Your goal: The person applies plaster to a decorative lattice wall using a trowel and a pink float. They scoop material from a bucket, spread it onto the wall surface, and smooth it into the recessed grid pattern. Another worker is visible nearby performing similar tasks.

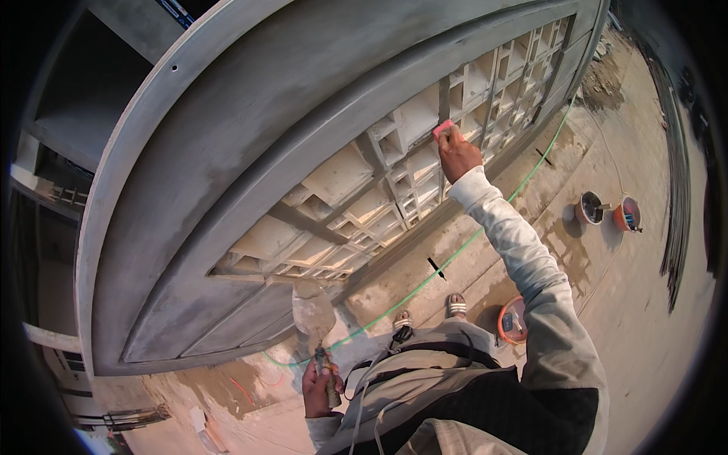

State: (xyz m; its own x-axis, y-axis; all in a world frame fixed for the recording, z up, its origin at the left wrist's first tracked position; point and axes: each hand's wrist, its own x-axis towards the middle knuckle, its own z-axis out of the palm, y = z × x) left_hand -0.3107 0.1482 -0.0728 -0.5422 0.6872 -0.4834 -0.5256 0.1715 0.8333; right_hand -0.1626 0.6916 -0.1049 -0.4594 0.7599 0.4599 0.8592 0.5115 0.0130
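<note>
My right hand (459, 155) reaches out to a wall panel of pale lattice blocks (334, 178), its fingers closed round a pink sponge (443, 130). The sponge appears to touch a grey strip between the blocks. Low by my body, my left hand (318, 387) is wrapped round the handle of a trowel (312, 309). The trowel's broad blade points up toward the wall's lower edge and looks smeared with grey mortar. Smooth grey plaster (250, 129) with curved mouldings surrounds the lattice.
An orange bucket (513, 321) stands right of my sandalled feet (456, 305). Two more buckets (589, 208) sit farther right. A green hose (425, 282) runs along the wall's foot. Long dark rods (677, 189) lie at the far right.
</note>
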